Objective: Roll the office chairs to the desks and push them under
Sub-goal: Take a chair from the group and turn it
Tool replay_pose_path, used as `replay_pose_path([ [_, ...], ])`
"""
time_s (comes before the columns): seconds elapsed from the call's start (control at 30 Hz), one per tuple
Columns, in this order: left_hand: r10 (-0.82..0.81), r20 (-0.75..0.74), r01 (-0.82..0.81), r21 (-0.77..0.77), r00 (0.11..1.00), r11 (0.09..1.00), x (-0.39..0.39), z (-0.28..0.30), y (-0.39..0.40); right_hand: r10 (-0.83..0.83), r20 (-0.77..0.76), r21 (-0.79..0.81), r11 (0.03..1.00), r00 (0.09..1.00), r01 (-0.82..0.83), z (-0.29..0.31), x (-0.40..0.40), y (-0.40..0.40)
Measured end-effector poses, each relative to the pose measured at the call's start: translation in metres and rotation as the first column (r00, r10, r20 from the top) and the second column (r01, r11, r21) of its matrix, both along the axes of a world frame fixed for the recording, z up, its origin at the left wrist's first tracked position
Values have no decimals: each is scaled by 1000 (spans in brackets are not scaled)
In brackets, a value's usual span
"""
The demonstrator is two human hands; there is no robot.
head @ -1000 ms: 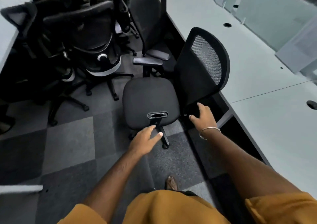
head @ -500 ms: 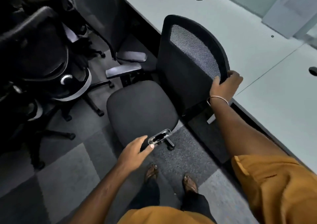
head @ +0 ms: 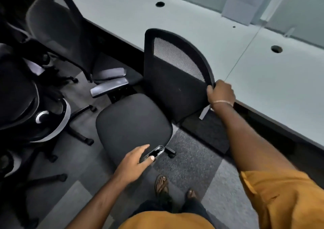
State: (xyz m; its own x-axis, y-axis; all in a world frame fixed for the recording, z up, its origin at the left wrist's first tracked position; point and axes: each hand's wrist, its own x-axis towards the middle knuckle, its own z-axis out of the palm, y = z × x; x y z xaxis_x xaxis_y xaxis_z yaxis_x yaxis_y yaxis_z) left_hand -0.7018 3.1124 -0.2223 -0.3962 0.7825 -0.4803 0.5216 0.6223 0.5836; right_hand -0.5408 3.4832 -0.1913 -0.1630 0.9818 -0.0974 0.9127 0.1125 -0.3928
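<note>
A black office chair stands right in front of me, its seat [head: 133, 123] toward me and its mesh backrest [head: 171, 74] against the edge of the long pale desk [head: 192, 21]. My right hand [head: 221, 92] grips the backrest's right edge, fingers curled round the frame. My left hand [head: 135, 160] rests on the near edge of the seat with fairly straight fingers, its thumb on the black armrest bracket [head: 155, 153]. This chair has no armrest on my side.
A second mesh chair with grey armrests [head: 61, 28] stands to the left along the desk. Several black chairs [head: 26, 99] crowd the left side. Glass dividers [head: 245, 2] stand on the desk. My sandalled feet [head: 162, 185] are on the grey carpet tiles.
My right hand rose from the backrest's base to its right edge and took hold. My left hand reached the seat's near edge. The chair has turned slightly.
</note>
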Motion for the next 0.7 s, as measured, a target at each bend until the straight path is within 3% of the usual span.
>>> replay_pose_path([
  [0.17, -71, -14, 72, 87, 997, 994, 25, 13, 29, -23, -83, -31, 999, 996, 21, -11, 50, -93],
  [0.3, -17, 68, 9, 123, 998, 992, 57, 26, 49, -59, -190, -167, 986, 980, 27, -14, 75, -179],
  [0.4, 46, 130, -70, 187, 990, 980, 84, 33, 54, 94, -313, -249, 952, 945, -177, -17, 102, -232],
  [0.5, 67, 180, -99, 175, 981, 980, 105, 38, 47, 351, -254, -192, 895, 901, -403, -19, 139, -252],
  [0.57, 6, 102, -19, 126, 995, 992, 117, 40, 38, 422, -224, -95, 888, 879, -450, -16, 160, -245],
  [0.7, -191, -251, 160, -139, 949, 977, 137, 45, 28, 524, -171, 163, 850, 834, -501, 0, 173, -218],
])
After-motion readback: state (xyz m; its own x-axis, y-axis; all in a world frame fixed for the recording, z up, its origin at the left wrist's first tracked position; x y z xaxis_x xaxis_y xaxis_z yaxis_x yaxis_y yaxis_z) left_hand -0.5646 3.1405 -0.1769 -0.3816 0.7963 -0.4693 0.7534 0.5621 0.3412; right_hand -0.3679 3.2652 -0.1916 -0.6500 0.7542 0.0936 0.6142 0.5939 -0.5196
